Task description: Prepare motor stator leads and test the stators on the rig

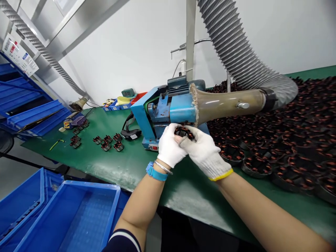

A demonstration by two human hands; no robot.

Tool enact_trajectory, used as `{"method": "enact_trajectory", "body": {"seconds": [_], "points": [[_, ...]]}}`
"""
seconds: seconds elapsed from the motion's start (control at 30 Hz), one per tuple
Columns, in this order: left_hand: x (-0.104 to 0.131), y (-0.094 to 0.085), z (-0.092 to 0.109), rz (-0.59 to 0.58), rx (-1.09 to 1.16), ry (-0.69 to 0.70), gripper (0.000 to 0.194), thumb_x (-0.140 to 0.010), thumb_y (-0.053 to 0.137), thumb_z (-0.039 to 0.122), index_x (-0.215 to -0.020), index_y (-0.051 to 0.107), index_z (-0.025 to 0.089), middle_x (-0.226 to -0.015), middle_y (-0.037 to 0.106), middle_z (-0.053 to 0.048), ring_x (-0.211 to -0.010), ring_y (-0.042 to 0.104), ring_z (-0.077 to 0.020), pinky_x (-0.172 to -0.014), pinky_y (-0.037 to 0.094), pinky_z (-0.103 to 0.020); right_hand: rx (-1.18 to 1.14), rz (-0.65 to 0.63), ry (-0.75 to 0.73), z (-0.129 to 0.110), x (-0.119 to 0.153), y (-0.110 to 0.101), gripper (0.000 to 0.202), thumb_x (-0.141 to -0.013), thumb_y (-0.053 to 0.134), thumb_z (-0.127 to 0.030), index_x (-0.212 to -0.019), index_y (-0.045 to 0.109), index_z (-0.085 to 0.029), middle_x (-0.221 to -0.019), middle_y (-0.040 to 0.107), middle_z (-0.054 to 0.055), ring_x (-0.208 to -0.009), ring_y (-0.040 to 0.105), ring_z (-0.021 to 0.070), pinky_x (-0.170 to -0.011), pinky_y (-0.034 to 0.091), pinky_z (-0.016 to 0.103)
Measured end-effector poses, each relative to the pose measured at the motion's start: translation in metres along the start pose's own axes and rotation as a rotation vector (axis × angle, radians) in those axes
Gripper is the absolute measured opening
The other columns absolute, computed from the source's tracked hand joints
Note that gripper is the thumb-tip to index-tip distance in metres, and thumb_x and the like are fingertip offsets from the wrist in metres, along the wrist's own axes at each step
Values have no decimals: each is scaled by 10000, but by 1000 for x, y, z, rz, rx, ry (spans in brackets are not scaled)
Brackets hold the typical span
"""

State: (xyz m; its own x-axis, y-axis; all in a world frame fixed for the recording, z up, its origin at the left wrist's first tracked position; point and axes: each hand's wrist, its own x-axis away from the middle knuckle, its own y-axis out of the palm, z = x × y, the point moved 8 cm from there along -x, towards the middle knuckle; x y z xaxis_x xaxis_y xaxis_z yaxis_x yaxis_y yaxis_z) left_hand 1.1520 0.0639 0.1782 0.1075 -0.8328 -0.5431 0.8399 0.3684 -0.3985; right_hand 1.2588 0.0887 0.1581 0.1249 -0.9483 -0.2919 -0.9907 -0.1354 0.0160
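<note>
A round black part with copper windings point(184, 133) is held between both hands in front of the blue machine point(181, 107). My left hand point(170, 147), in a white glove with a blue strap and a metal bangle at the wrist, grips its left side. On its right side, my right hand point(203, 148), in a white glove with a yellow cuff, has its fingers closed round the part. Both thumbs lie near the part's front edge. The machine's red switch point(154, 148) shows to the left of my left hand.
Many similar wound parts point(283, 140) cover the green table point(115, 168) at the right; several more point(106, 145) stand left. A grey hose point(236, 45) hangs over the machine. Black goggles point(130, 134) lie left of it. Blue bins point(78, 217) stand below the table's front edge.
</note>
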Motion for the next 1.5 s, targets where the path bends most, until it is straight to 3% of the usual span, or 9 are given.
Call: {"method": "enact_trajectory", "body": {"seconds": [0.13, 0.3, 0.67, 0.93, 1.1, 1.23, 1.3, 1.37, 1.5], "points": [[2, 1, 0, 15, 6, 49, 476, -632, 717, 193, -1076, 549, 229, -1037, 607, -38, -938, 618, -221, -897, 520, -357, -38, 67, -25, 6, 3, -5, 645, -593, 783, -422, -1151, 641, -131, -1137, 701, 128, -1016, 676, 280, -935, 547, 429], [-5, 4, 1, -42, 15, 0, 422, -647, 717, 175, -1037, 560, 224, -984, 637, -39, -919, 623, -229, -881, 523, -361, 8, 76, 64, 5, 0, -6, 531, -634, 749, -409, -1088, 684, -141, -1047, 726, 121, -955, 690, 279, -873, 570, 414], [4, 7, -8, 23, 88, -8, 454, -647, 750, 195, -1054, 551, 228, -1036, 630, -42, -982, 624, -242, -928, 520, -391, 80, 92, -36, 8, 5, -8, 589, -645, 728, -425, -1152, 659, -133, -1073, 709, 120, -950, 684, 267, -886, 566, 419], [29, 17, -14, 2, 276, -56, 658, -637, 791, 226, -1223, 492, 243, -1276, 587, -88, -1173, 588, -280, -1045, 486, -441, 328, 134, -307, -19, 39, -22, 684, -628, 756, -551, -1195, 642, -186, -1096, 641, 126, -1026, 645, 309, -917, 554, 447], [25, 18, 6, -196, 508, 37, 796, -597, 832, 265, -1294, 457, 183, -1348, 563, -143, -1231, 576, -293, -1107, 448, -432, 180, 9, -148, -12, 24, -28, 896, -562, 819, -536, -1338, 524, -200, -1220, 621, 137, -1108, 626, 325, -963, 530, 471], [24, 8, -6, 52, 695, -114, 705, -553, 873, 317, -1125, 477, 197, -1245, 625, -130, -1083, 656, -261, -982, 538, -428, -138, -61, -18, -1, 25, -18, 1136, -493, 865, -565, -1436, 362, -182, -1303, 572, 196, -1136, 624, 330, -878, 579, 432], [26, 5, -15, 173, 734, -226, 665, -544, 870, 313, -1060, 464, 206, -1124, 669, -96, -966, 686, -231, -913, 565, -415, -193, -111, 81, 9, 32, -5, 1051, -536, 843, -586, -1395, 405, -168, -1264, 598, 204, -1090, 647, 329, -854, 589, 441], [26, 5, -21, 206, 736, -337, 660, -553, 855, 269, -1074, 454, 209, -1007, 686, -57, -890, 692, -212, -895, 564, -416, -180, -169, 149, 17, 40, 7, 931, -605, 812, -574, -1358, 446, -167, -1249, 615, 192, -1079, 653, 325, -891, 577, 466], [24, 16, -17, 60, 820, -393, 846, -509, 867, 214, -1229, 423, 212, -1073, 672, -66, -1006, 674, -245, -990, 514, -450, -107, -142, 67, 19, 46, 9, 756, -727, 757, -518, -1355, 466, -214, -1335, 583, 137, -1187, 601, 302, -1037, 497, 475]]}}
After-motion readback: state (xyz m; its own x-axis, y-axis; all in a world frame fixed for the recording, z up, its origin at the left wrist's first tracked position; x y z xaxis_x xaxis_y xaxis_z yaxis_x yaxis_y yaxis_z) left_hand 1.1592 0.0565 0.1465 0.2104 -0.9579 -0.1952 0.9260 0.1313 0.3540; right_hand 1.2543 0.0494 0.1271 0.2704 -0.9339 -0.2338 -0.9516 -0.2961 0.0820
